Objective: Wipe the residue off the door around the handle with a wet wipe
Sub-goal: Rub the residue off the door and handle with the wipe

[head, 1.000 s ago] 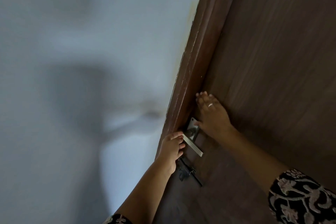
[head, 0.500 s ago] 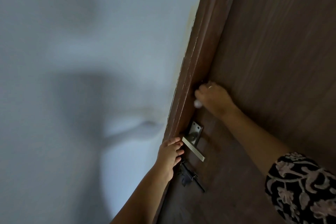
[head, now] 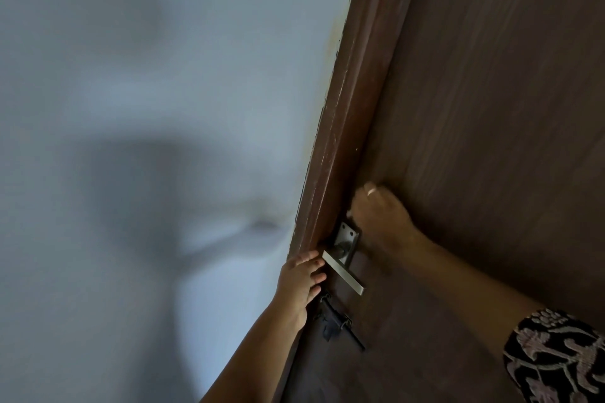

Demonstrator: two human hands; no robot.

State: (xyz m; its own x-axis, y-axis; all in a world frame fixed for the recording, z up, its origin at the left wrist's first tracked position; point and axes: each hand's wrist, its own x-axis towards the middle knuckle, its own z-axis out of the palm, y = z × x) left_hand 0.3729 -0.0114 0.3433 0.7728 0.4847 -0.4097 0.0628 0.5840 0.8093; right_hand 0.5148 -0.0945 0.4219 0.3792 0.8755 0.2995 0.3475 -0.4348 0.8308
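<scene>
Wall (head: 131, 108): pale, blurred and shadowed, filling the left half of the view.

Door (head: 491, 108): dark brown wood grain, filling the right half. Its left edge runs on a slant from the top centre down to the bottom centre.

Sleeve (head: 556, 363): black with a pale floral pattern, on your right arm at the near right corner.

Right grip (head: 379, 213): fingers curled and pressed against the door face, just above the handle plate and close to the door's left edge.

Left grip (head: 301, 281): reaches in from the left, with the fingers hooked round the door's edge, just beside the near end of the lever.

Handle (head: 343, 271): a silver lever on a rectangular plate, angled down to the right.

Bolt (head: 337, 324): dark metal, mounted just below the handle.

Wet wipe (head: 349, 213): bunched inside your right grip against the door. Only a small pale bit shows at the hand's left side, so its extent cannot be told.

Ring (head: 371, 190): a pale band on a finger of your right grip.
</scene>
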